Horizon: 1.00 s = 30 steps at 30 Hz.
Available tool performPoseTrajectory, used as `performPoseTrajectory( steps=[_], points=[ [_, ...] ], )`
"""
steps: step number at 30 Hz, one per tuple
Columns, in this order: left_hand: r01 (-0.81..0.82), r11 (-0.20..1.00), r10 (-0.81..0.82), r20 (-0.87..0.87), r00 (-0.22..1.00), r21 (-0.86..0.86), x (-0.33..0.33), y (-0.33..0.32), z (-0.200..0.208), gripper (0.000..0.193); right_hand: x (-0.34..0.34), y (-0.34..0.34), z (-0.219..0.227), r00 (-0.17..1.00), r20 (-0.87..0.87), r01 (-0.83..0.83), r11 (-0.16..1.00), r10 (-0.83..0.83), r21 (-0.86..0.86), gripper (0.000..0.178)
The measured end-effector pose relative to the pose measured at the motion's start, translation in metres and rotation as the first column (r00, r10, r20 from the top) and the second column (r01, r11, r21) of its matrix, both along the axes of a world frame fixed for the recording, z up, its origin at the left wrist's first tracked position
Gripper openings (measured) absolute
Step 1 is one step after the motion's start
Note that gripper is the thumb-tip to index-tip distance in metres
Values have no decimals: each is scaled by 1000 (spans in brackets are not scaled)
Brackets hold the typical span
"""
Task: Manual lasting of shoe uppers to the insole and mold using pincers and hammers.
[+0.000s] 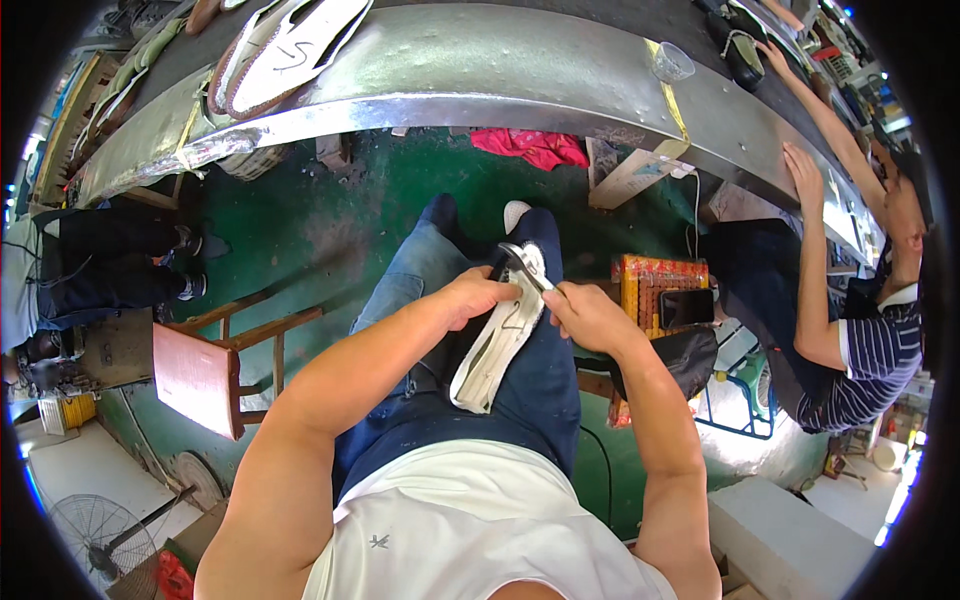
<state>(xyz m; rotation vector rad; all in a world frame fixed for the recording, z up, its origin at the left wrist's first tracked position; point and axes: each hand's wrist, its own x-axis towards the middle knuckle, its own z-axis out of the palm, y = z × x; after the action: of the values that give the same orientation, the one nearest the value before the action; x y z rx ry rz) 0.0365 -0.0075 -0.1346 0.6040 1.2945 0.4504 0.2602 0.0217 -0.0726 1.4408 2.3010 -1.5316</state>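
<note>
Across my thighs lies a white shoe upper, long and narrow, its pale inner side facing up and a dark mark on it. My left hand grips its left edge, thumb on top. In my right hand, fingers closed, is a slim metal hand tool with a curved head. That head rests at the far end of the upper, which points toward my knees. Its exact kind cannot be made out, and my fingers hide the handle.
A metal-edged bench runs across ahead, bearing white shoes and a clear cup. To my left stands a wooden stool. At right, a phone lies on a beaded seat, near a seated co-worker.
</note>
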Motion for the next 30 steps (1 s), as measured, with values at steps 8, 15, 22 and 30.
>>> performPoseTrajectory(
  steps=[8,15,22,30],
  points=[
    [-63,988,43,-141,989,-138,-12,7,-12,72,28,-35,14,989,52,148,928,-139,-343,31],
    [54,981,-46,47,998,-185,-18,10,-13,69,26,-72,16,969,91,-242,960,231,138,50],
    [132,962,-87,-192,977,238,-13,-62,34,110,38,-84,16,971,181,-176,979,156,103,53],
    [501,816,-390,-366,845,288,-51,-97,37,89,38,-98,15,975,167,-171,978,150,119,53]
  ],
)
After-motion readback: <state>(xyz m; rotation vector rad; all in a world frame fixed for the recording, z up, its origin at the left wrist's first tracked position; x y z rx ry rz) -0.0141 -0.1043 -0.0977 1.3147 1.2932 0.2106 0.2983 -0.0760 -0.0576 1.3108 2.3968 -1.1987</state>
